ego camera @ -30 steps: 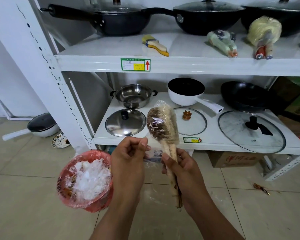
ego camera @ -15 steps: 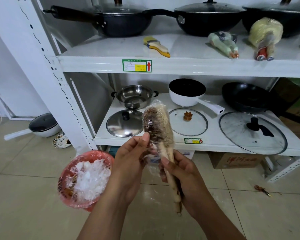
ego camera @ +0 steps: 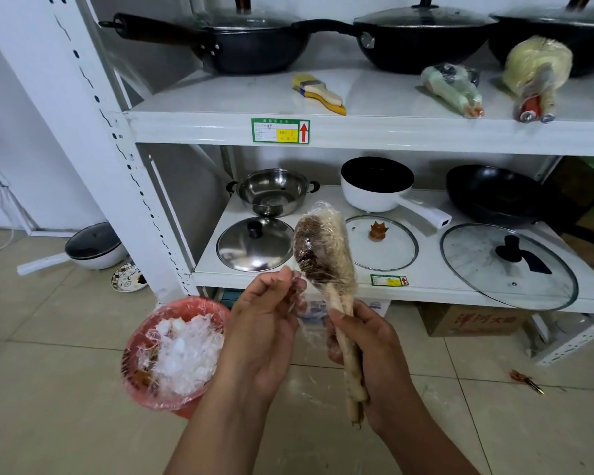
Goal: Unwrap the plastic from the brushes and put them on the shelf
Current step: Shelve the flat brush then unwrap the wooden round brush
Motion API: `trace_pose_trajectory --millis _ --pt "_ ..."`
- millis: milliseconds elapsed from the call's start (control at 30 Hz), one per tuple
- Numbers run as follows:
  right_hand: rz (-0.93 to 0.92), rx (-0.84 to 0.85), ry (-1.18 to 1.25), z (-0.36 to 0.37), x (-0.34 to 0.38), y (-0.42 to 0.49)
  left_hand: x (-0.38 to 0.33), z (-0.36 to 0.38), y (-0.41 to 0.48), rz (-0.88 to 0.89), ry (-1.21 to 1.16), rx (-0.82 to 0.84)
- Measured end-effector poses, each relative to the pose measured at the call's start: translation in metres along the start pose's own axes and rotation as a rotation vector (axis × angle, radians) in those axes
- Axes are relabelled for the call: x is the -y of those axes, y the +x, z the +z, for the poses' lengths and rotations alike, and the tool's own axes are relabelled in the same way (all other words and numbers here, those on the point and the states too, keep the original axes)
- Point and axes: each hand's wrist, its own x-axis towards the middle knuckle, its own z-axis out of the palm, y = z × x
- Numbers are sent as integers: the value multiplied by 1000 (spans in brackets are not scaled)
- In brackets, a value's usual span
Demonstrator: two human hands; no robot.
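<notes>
White shelving (ego camera: 357, 132) behind, right grip (ego camera: 374, 351) clamps the wrapped brushes (ego camera: 323, 248), left grip (ego camera: 264, 323) pinches the plastic (ego camera: 300, 303).

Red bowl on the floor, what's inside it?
The red bowl holds a heap of crumpled clear plastic wrap, with something brown at its left edge. Whatever lies under the heap is covered, and the left hand hides the bowl's right side.

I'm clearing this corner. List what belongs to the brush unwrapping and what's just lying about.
Job: wrapped brushes in right hand; plastic film pinched by left hand; green wrapped bundle, yellow wrapped bundle and unwrapped yellow brush on upper shelf; red bin of crumpled plastic.
Lying about: wok, steel pot, glass lid, white saucepan, cardboard box.
</notes>
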Motion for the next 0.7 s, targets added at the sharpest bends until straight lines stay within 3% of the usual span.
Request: trace_pose_trajectory --millis 400,600,700 --pt "-48 -87 -140 1 -1 1 -1 1 -3 220 88 -9" --pt "-109 -8 -226 -1 1 -2 -8 -5 0 -93 -3 -36" --pt "-160 25 -288 -4 3 -2 -16 -9 1 -176 64 -12"
